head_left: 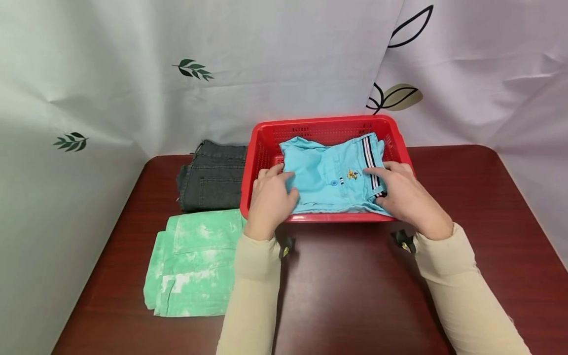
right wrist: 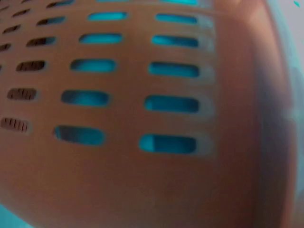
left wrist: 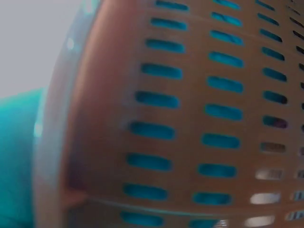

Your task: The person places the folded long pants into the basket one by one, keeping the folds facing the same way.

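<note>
A folded light-blue garment (head_left: 312, 172), with a button, a small embroidered figure and a black-and-white striped band, lies inside a red plastic basket (head_left: 328, 217). At its left end, my left hand (head_left: 270, 197) reaches over the rim with fingers spread and thumb near the cloth. My right hand (head_left: 406, 192) is at the striped end, index finger stretched over the fabric and thumb close to the band. Both wrist views look at the slotted basket wall (left wrist: 190, 95), (right wrist: 128, 80), where blue shows through the slots; the hands are out of sight there.
Left of the basket lie folded dark-grey jeans (head_left: 219, 182), and in front of them a folded green-and-white patchy garment (head_left: 199, 266). Everything stands on a dark reddish-brown table (head_left: 346, 286). A white curtain (head_left: 275, 59) with leaf prints hangs right behind it.
</note>
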A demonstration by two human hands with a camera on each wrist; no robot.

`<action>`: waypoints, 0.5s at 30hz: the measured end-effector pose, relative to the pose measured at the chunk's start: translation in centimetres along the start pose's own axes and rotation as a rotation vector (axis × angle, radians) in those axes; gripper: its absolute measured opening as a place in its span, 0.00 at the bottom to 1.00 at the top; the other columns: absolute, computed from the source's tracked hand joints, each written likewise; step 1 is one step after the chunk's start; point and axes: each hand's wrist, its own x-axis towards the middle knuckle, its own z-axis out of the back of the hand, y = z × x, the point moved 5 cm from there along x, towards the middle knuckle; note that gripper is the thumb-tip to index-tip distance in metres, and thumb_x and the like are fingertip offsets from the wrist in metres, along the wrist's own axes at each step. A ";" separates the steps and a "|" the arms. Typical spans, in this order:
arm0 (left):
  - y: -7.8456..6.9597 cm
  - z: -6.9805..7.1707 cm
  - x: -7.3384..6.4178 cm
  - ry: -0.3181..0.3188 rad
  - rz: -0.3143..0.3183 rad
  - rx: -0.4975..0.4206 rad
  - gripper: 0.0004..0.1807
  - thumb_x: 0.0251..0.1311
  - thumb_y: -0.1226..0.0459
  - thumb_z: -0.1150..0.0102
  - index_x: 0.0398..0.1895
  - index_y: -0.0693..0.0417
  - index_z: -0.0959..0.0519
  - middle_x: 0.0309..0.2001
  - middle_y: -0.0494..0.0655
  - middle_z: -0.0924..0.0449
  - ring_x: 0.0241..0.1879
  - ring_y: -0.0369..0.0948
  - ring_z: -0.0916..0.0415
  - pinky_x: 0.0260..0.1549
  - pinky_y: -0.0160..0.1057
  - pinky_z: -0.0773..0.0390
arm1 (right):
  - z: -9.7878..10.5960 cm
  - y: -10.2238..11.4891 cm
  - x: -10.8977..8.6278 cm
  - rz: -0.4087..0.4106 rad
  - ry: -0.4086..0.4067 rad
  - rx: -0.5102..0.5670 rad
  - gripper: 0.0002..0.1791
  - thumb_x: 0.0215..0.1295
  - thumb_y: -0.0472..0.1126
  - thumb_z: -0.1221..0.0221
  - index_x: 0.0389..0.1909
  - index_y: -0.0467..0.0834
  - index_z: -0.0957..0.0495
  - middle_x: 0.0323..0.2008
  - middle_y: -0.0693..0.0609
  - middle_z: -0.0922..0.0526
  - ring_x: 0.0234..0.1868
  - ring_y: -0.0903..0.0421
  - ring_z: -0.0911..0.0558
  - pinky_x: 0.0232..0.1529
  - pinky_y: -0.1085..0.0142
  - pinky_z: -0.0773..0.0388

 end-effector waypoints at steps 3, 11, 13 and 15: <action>-0.5 0.6 -0.5 -0.047 -0.036 0.061 0.21 0.58 0.61 0.34 0.55 0.56 0.15 0.61 0.56 0.24 0.58 0.52 0.29 0.56 0.51 0.27 | 0.3 0.2 -0.4 0.040 -0.063 -0.015 0.39 0.48 0.31 0.27 0.66 0.38 0.26 0.64 0.30 0.38 0.66 0.32 0.43 0.46 0.39 0.19; -1.1 0.2 -1.2 0.097 -0.021 0.104 0.15 0.60 0.57 0.32 0.46 0.54 0.11 0.45 0.54 0.18 0.43 0.49 0.22 0.44 0.49 0.19 | 1.1 0.9 -1.3 0.161 -0.092 -0.063 0.24 0.46 0.34 0.23 0.48 0.42 0.13 0.54 0.38 0.27 0.59 0.38 0.34 0.42 0.43 0.17; -1.0 -0.1 -1.2 0.136 0.008 0.102 0.17 0.61 0.55 0.33 0.48 0.54 0.12 0.44 0.52 0.16 0.42 0.48 0.20 0.43 0.47 0.19 | 1.1 0.9 -1.3 0.160 -0.046 -0.056 0.22 0.48 0.35 0.23 0.47 0.42 0.12 0.52 0.40 0.24 0.56 0.40 0.30 0.41 0.46 0.16; -0.8 -0.4 -1.1 0.167 0.025 0.104 0.18 0.63 0.53 0.35 0.50 0.53 0.13 0.42 0.51 0.15 0.40 0.47 0.19 0.43 0.46 0.18 | 1.0 0.9 -1.4 0.160 -0.014 -0.053 0.20 0.51 0.38 0.24 0.47 0.42 0.12 0.49 0.42 0.22 0.53 0.42 0.27 0.41 0.48 0.16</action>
